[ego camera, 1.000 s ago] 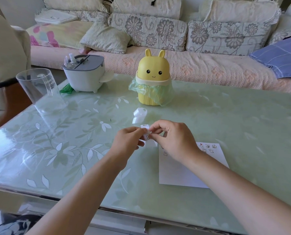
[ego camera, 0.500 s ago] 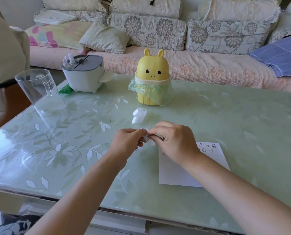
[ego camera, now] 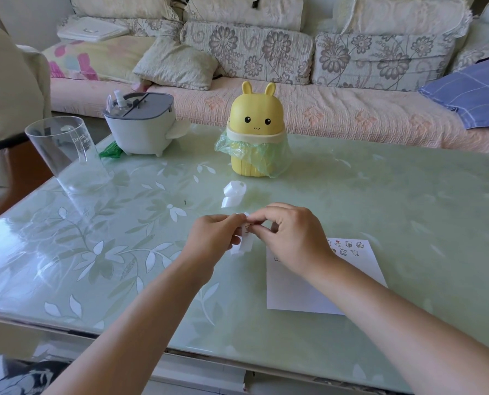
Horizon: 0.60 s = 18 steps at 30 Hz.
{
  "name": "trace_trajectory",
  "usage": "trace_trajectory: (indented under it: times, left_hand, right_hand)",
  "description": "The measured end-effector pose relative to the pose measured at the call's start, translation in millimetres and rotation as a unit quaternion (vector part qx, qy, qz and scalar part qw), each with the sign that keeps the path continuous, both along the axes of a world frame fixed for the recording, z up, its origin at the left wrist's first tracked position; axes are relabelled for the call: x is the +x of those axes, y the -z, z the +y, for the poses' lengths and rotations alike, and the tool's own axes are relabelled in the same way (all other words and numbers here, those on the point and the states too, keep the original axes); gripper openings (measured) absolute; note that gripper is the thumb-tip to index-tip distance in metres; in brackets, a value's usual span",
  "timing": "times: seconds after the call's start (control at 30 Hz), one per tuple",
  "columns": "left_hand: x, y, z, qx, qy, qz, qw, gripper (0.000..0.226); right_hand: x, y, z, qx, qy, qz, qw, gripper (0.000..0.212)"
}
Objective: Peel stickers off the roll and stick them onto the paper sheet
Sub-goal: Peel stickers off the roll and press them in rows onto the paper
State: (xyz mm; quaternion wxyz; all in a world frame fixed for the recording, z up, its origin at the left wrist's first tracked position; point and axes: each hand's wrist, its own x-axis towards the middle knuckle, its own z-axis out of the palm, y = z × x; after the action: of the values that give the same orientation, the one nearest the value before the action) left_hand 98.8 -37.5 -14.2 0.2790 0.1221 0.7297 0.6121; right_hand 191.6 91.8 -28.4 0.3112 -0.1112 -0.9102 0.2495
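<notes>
Head view, 1 moment inspected. Step in hand: peeling. The left hand (ego camera: 212,238) pinches the sticker strip (ego camera: 243,241) between thumb and curled fingers, just above the table (ego camera: 394,195). The right hand (ego camera: 293,238) touches the same strip, fingertips closed narrowly on a small printed sticker (ego camera: 248,227). Whether that sticker has lifted from its backing is too small to tell.

A curled white strip (ego camera: 233,192) lies on the table just beyond the hands. Whether it joins the held strip cannot be told.

The paper sheet (ego camera: 294,293) lies flat beside the right hand and partly under the right forearm. Roughly 7 placed stickers (ego camera: 347,248) sit near its far corner, and 1 more shows close to its left edge. Most of the sheet is bare, so in my judgement the task is at an early stage.

Next move, as judged: free the sticker cleanly, carry it right to a bare part of the sheet, and press it flat.

Containers:
1. Yellow rabbit bin (ego camera: 256,129), lid on, green bag liner (ego camera: 237,149) spilling over its rim; contents hidden.
2. White box (ego camera: 140,129) with a grey lid; a spray nozzle stands up from the top and a tissue protrudes from its side.
3. Clear tumbler (ego camera: 66,155), upright near the left table edge; contents, if any, cannot be told.
</notes>
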Motion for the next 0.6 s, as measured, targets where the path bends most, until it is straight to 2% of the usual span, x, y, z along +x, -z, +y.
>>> trace_trajectory:
  times: [0.3,0.43,0.5,0.6]
  left_hand:
    - [1.8,2.1,-1.4,-0.049,-0.012,0.036,0.998,0.030]
    - [0.1,4.4,-0.6,-0.063,-0.013,0.048,0.997,0.030]
    - [-2.9,7.7,0.6,-0.095,-0.008,0.092,0.991,0.034]
    - [-7.7,15.6,2.2,-0.182,-0.018,0.226,0.957,0.039]
  right_hand:
    - [1.2,0.7,-5.6,0.001,-0.005,-0.009,1.000,0.010]
    - [-0.1,0.4,-6.3,-0.057,-0.021,-0.037,0.997,0.010]
    - [-0.2,-2.3,-4.9,-0.114,-0.021,-0.048,0.992,0.013]
    - [2.3,-9.3,0.6,-0.227,-0.001,-0.075,0.971,0.012]
